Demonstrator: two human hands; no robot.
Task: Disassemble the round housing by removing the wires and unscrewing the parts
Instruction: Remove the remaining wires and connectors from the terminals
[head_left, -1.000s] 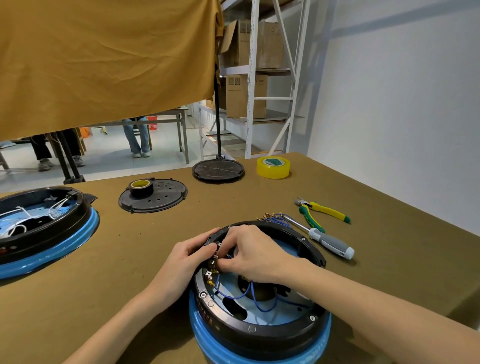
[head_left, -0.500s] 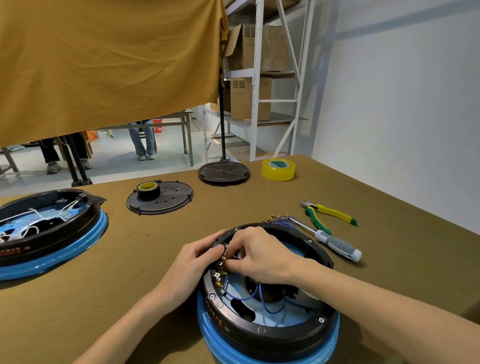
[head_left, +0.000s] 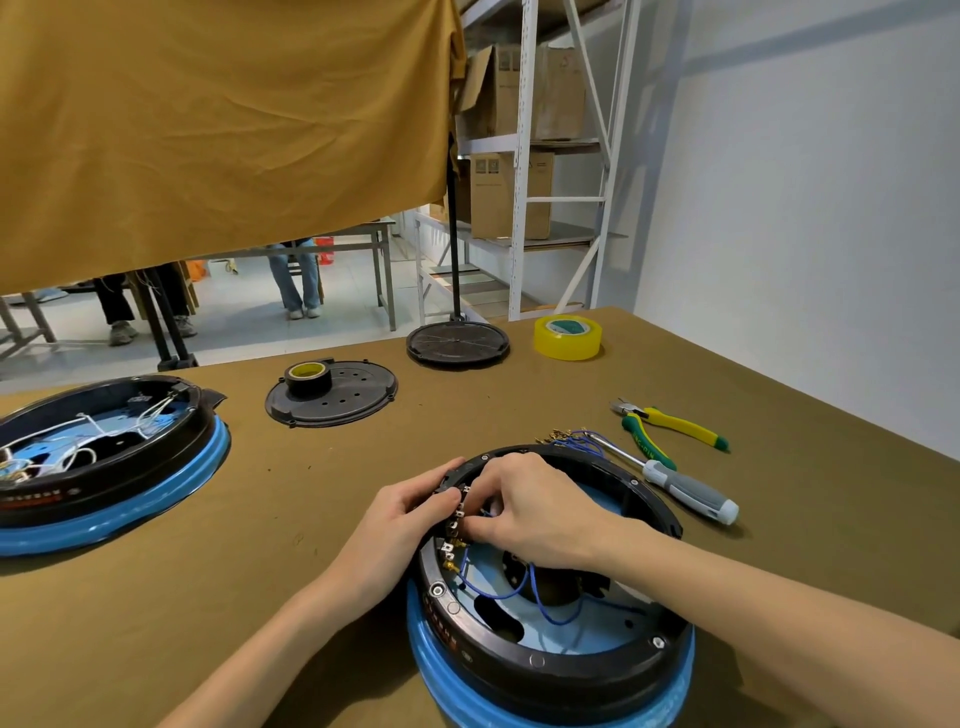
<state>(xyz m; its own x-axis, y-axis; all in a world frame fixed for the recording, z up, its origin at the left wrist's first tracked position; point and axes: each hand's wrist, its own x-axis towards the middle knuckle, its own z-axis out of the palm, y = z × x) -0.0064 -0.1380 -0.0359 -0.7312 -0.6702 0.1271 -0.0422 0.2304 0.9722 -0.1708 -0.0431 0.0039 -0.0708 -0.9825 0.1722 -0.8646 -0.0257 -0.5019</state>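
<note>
Our fingers of the right hand curl in and pinch at the row of small terminals on the inner left rim of the round housing, though we cannot tell exactly which piece they have hold of; our left hand grips the rim beside them, its fingers curled over the edge. Under it all we see the bench, covered in olive-brown cloth. The round housing sits at its near edge, a black ring on a blue base, with blue wires looping across its pale blue floor. At the far left we see a second housing holding white wires. Further back lies a black perforated cover with a dark tape roll on it, and a black round stand base. To the right lie a screwdriver, green-and-yellow pliers, and a yellow tape roll. Just behind the housing rests a small bundle of loose wires with brass ends.
</note>
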